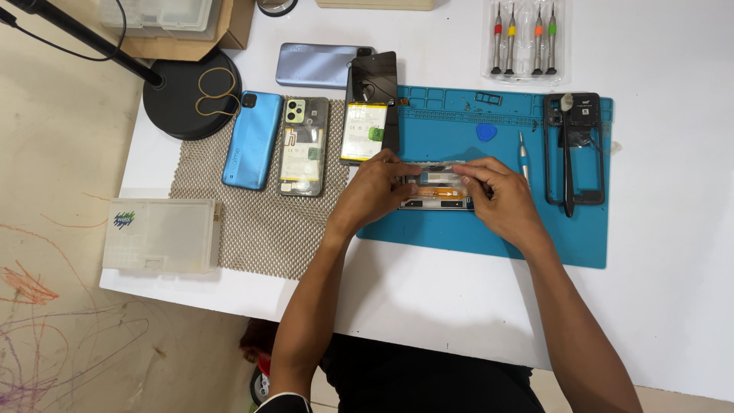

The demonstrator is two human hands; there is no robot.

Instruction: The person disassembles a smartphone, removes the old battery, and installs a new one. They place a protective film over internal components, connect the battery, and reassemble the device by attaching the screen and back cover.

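Hands meet over an opened phone on the blue repair mat — left hand and right hand pinch its top edge; prying it free likely needs gentle, even pressure.

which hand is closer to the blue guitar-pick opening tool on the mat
Right. The right hand sits just below the blue pick on the mat. The left hand is farther off, down to the pick's left, on the opened phone.

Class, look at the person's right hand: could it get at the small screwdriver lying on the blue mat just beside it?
Probably yes. The screwdriver lies uncovered on the blue mat, just beyond the right hand, with nothing between them; that hand is on the opened phone.
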